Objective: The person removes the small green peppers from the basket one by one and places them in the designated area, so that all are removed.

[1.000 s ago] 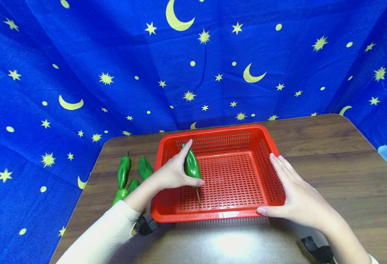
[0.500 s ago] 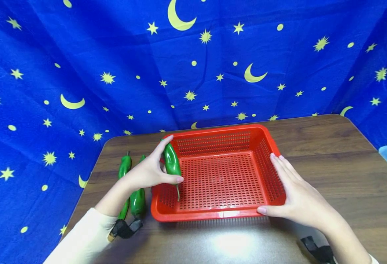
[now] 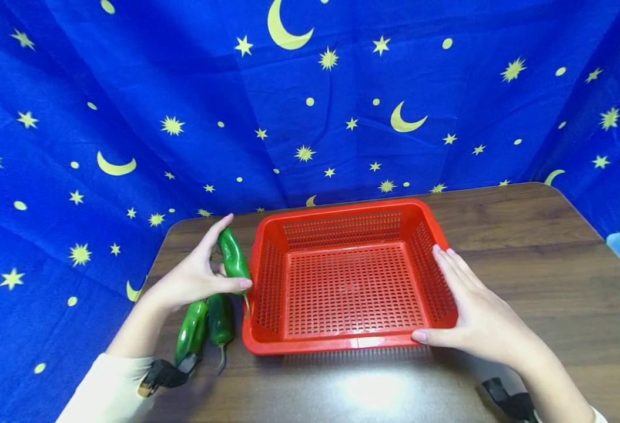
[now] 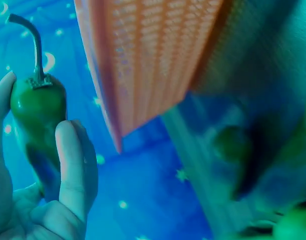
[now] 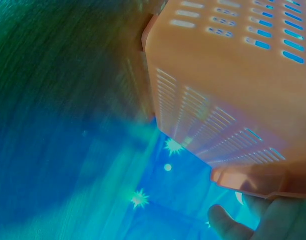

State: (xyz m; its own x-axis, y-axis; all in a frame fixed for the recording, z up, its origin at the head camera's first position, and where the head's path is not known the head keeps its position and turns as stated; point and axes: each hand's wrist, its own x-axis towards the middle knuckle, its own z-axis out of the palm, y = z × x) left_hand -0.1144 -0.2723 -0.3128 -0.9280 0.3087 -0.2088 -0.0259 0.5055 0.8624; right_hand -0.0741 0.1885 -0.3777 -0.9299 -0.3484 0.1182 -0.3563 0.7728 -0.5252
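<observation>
My left hand [image 3: 198, 276] holds a long green chili pepper [image 3: 234, 252] between thumb and fingers, just outside the basket's left rim. The left wrist view shows the pepper [image 4: 45, 107] up close, with its curved stem past the fingertips. The red plastic basket [image 3: 349, 345] has perforated walls and stands in the middle of the wooden table. Nothing lies inside it. At its near right corner rests my right hand [image 3: 481, 320], thumb on the front rim and fingers extended along the right rim. Other green peppers [image 3: 221, 320] lie below the left hand, partly hidden by it.
The wooden table [image 3: 521, 247] stretches to the right of the basket. A blue cloth [image 3: 193, 94] with yellow moons and stars hangs behind the table and along its sides. Each wrist carries a black strap [image 3: 169, 373].
My left hand has carried the green chili pepper leftward, from over the basket's inside to outside its left rim. The right hand and the basket have stayed in place.
</observation>
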